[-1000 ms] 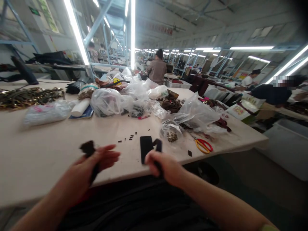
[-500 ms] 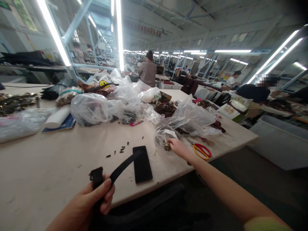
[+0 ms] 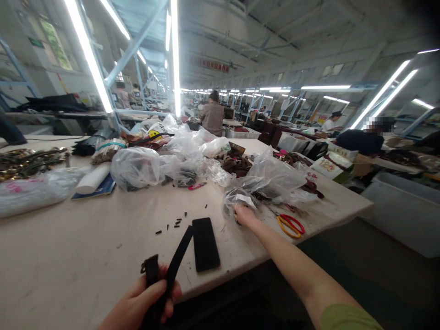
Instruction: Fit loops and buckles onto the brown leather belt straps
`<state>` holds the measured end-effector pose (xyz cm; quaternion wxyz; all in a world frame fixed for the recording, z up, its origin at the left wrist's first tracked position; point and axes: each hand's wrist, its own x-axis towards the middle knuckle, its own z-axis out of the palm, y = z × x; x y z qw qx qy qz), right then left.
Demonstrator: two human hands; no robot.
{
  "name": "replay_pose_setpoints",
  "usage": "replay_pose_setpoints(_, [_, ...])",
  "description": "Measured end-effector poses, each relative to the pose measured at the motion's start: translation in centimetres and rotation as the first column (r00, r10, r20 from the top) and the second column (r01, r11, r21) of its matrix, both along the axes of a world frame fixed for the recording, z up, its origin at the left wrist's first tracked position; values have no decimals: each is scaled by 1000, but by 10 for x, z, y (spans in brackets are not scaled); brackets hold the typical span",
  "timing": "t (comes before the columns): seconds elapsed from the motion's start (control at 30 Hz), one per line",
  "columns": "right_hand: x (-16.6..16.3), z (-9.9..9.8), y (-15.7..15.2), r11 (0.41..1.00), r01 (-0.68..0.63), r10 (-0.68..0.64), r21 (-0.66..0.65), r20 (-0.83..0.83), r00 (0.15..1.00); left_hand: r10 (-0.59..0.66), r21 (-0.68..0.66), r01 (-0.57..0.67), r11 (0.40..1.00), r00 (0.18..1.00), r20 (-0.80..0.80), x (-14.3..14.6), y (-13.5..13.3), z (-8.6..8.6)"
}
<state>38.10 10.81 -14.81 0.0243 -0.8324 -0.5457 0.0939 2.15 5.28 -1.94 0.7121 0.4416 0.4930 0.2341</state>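
My left hand (image 3: pixel 154 293) is closed around a black strap (image 3: pixel 180 254), low in the head view. One end of the strap, with a small metal fitting, sticks up above the fist. The other end reaches toward a black phone (image 3: pixel 206 245) lying on the table. My right hand (image 3: pixel 245 216) is at the mouth of a clear plastic bag (image 3: pixel 229 200) with a white label and small parts in it. Its fingertips are hidden there, so their grip does not show. Several small dark pieces (image 3: pixel 177 223) lie scattered beyond the phone.
Scissors with red and yellow handles (image 3: pixel 291 225) lie right of my right forearm. Plastic bags (image 3: pixel 137 167) line the table's far side, near a white roll (image 3: pixel 92 179) on a blue book. A grey bin (image 3: pixel 405 213) stands off the right edge. Other people work farther back.
My right hand has gone deeper into the bag, and its fingertips are now covered. My left hand and the strap have shifted slightly right; the strap points more steeply upward. The view has tilted up.
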Motion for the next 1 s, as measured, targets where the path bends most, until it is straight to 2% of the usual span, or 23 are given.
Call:
replay_pose_setpoints(0.2, [-2,-2,-11,998,-55,56,-43,34,998,-38,75,36,997,999,26,-14,-8,1])
replay_pose_setpoints(0.57, [-7,-11,-8,984,-83,99,-159,98,990,105,46,-114,992,981,163,-14,-25,4])
replay_pose_setpoints(0.7, [-2,-12,-6,980,-95,114,-175,98,989,223,-145,-186,972,926,304,-20,-20,-1])
replay_pose_setpoints(0.87, [5,-16,-4,976,-110,120,-188,44,992,315,-461,-24,887,761,567,-27,-8,-10])
replay_pose_setpoints(1.0, [3,-16,-4,986,-105,103,-127,-21,994,382,-551,67,832,651,656,-32,-2,-19])
